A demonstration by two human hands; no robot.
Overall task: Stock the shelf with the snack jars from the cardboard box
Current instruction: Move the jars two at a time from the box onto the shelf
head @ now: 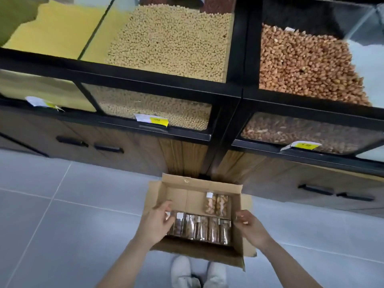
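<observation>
1. While we look down from the head camera, we see an open cardboard box [224, 254] on the grey tiled floor [62, 204] at lower centre of the frame.
2. We find five snack jars [200, 228] with dark contents lying side by side in a row along the near side of the box.
3. We see two more jars [216, 204] with paler contents lying together toward the upper right of the box interior.
4. Our left hand [154, 222] reaches over the left edge of the box, fingers loosely curled at the leftmost jar of the row; we cannot tell whether it grips.
5. Our right hand [250, 226] hovers at the right edge of the box, fingers bent and holding nothing, well apart from the left.
6. We see bulk bins across the upper frame: yellow grain [58, 32] at upper left, pale beans [170, 40] in the middle, reddish peanuts [305, 65] at upper right.
7. We notice yellow price tags [156, 120] on the bin fronts, and wooden cabinets [124, 148] with dark handles beneath.
8. We see white shoes [197, 273] at the bottom edge.
</observation>
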